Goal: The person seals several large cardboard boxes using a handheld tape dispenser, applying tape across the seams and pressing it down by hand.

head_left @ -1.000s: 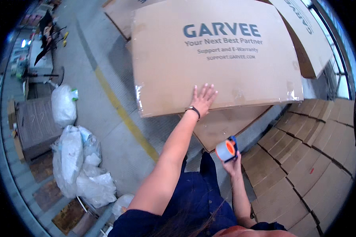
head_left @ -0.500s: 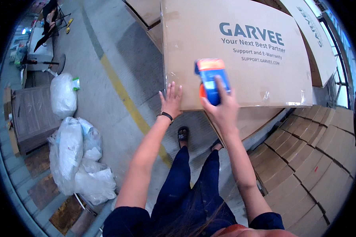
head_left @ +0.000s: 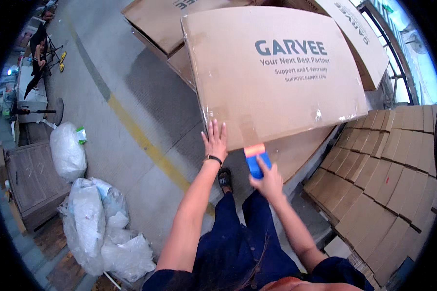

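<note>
A large brown cardboard box (head_left: 286, 102) with dark print lies in front of me, clear tape shining along its edges. My left hand (head_left: 215, 140) rests with its fingers spread on the near left corner of the box. In my right hand (head_left: 269, 180) is a blue and orange tape dispenser (head_left: 256, 162), gripped from below at the box's near edge. A strip of tape (head_left: 248, 128) lies on the top face just beyond the dispenser. Part of the dispenser is covered by my fingers.
More large boxes (head_left: 155, 24) stand beyond and beneath this one. Flat cardboard stacks (head_left: 374, 179) fill the right side. White plastic-wrapped bundles (head_left: 85, 218) lie at the left beside a grey wooden panel (head_left: 36, 179). A yellow line (head_left: 145, 140) crosses the floor.
My right hand has drawn the tape dispenser toward me, from above the box's top face down to its near edge. My left hand stays on the corner. The view has shifted.
</note>
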